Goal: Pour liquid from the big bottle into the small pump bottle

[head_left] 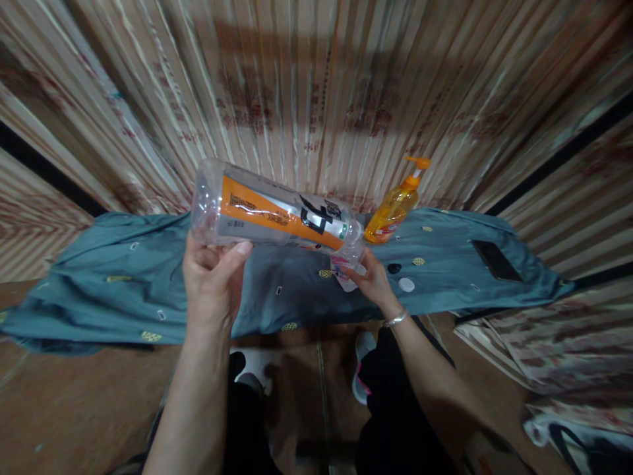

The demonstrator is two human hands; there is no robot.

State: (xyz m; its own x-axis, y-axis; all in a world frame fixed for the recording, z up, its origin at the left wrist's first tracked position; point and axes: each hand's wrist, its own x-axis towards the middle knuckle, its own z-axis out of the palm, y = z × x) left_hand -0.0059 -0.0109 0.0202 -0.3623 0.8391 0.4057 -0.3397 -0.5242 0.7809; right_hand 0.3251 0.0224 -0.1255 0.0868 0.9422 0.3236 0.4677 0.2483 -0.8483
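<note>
A clear plastic bottle [277,214] with an orange, grey and black label lies nearly sideways in the air, its base to the left and its neck to the right. My left hand [213,280] grips the base end from below, thumb along the side. My right hand [372,280] is closed at the neck end, its fingers pinched on a small pinkish-white thing [345,272] that I cannot name. A silver bracelet [395,320] sits on my right wrist.
A low surface under a blue-grey patterned cloth [123,284] stretches across the view. On it stand an orange pump bottle [395,208] and a dark phone [495,260], with small round pieces [406,284] nearby. Striped curtains hang behind. My legs and shoes show below.
</note>
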